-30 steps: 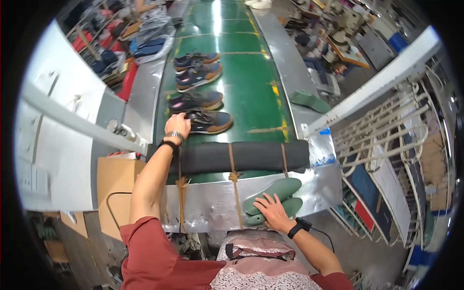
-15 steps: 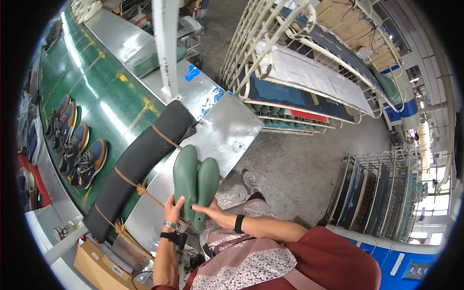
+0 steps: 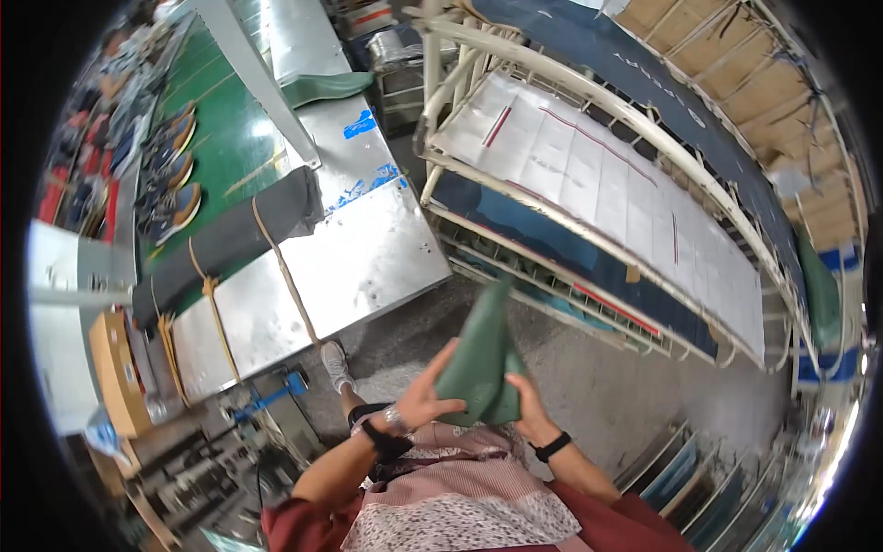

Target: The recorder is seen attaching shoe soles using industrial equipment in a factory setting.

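Note:
A pair of green shoe lasts is held in front of my body, toes pointing away and blurred by motion. My left hand grips their left side, its thumb across the near end. Around the right side, low near the heel end, are the fingers of my right hand. The two lasts lie against each other and partly overlap. Just beyond them stands a wheeled wire rack with a white sheet on one shelf.
At left runs a green conveyor belt carrying several navy-and-brown sneakers. A black padded roll is tied along the metal ledge. Another green last rests farther back; one more lies at the rack's right end.
My view and body have turned right, toward the rack. Both hands have carried the lasts away from the conveyor ledge to the rack's near side, and the lasts now tilt more.

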A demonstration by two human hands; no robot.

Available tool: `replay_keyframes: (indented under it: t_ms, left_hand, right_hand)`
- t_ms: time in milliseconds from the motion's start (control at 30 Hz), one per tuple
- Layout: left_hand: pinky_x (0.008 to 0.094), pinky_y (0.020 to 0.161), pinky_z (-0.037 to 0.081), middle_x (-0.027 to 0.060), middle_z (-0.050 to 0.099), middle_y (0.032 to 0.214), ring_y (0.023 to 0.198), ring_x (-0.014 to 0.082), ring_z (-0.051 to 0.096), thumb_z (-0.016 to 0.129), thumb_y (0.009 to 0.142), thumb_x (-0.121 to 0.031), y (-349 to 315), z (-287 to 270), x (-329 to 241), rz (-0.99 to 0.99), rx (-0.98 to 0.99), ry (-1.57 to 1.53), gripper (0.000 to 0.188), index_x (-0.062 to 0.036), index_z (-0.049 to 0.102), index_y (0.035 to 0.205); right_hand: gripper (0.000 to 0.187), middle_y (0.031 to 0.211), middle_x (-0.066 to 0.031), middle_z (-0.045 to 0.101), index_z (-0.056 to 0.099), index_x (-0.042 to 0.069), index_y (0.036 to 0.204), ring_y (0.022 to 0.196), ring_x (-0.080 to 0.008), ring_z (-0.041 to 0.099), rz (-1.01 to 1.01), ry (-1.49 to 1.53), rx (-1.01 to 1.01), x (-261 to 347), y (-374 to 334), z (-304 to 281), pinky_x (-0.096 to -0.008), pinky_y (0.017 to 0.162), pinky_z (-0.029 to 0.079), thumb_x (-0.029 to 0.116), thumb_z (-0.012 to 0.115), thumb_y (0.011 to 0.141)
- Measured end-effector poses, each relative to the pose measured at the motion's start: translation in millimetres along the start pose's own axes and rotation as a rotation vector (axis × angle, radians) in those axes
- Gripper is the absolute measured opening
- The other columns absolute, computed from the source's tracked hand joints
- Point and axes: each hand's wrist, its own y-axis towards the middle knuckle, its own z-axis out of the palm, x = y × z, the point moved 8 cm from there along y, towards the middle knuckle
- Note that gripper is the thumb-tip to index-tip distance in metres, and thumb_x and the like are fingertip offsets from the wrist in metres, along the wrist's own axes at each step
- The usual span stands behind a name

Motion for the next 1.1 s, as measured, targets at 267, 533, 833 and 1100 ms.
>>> replay_keyframes:
  t_ms: [267, 533, 833, 1100]
  left_hand:
    - [0.049, 0.09, 0.054, 0.0323, 0.058, 0.125, 0.113, 0.0465, 0.061, 0.072, 0.079, -0.021, 228, 208, 53, -0.246, 0.167, 0.684, 0.092, -0.0277, 0.032, 0.16]
    - [0.0482, 0.105, 0.052, 0.0201, 0.045, 0.152, 0.131, 0.0416, 0.053, 0.069, 0.079, -0.001, 220, 220, 79, -0.069, 0.008, 0.694, 0.084, -0.016, 0.037, 0.155]
    - [0.0479, 0.107, 0.047, 0.0226, 0.059, 0.136, 0.128, 0.0397, 0.056, 0.067, 0.083, -0.019, -288, 123, 209, -1.034, -0.686, 0.39, 0.063, -0.007, 0.052, 0.143]
    - [0.05, 0.101, 0.05, 0.0245, 0.058, 0.132, 0.125, 0.0414, 0.056, 0.078, 0.076, -0.024, -651, 140, 165, -1.295, -1.427, 0.488, 0.073, -0.0042, 0.051, 0.141]
  right_hand:
    - [0.054, 0.14, -0.0085, 0.059, 0.052, 0.006, 0.144, 0.127, -0.0251, 0.056, -0.194, -0.069, -0.43, 144, 97, -267, -0.0401, 0.106, 0.046, 0.033, 0.063, 0.098]
    - [0.066, 0.136, -0.0164, 0.057, 0.051, 0.002, 0.143, 0.126, -0.0294, 0.055, -0.342, -0.695, -0.349, 197, 290, -321, -0.043, 0.104, 0.044, 0.041, 0.067, 0.093]
    - [0.064, 0.116, -0.0179, 0.066, 0.051, -0.003, 0.141, 0.108, -0.0329, 0.063, -0.388, -1.334, -0.477, 206, 293, -323, -0.0461, 0.092, 0.052, 0.032, 0.067, 0.09]
    - [0.066, 0.116, -0.0127, 0.065, 0.042, 0.006, 0.149, 0.094, -0.0199, 0.063, 0.128, -1.632, 0.186, -102, 151, -124, -0.0354, 0.071, 0.052, 0.016, 0.069, 0.09]
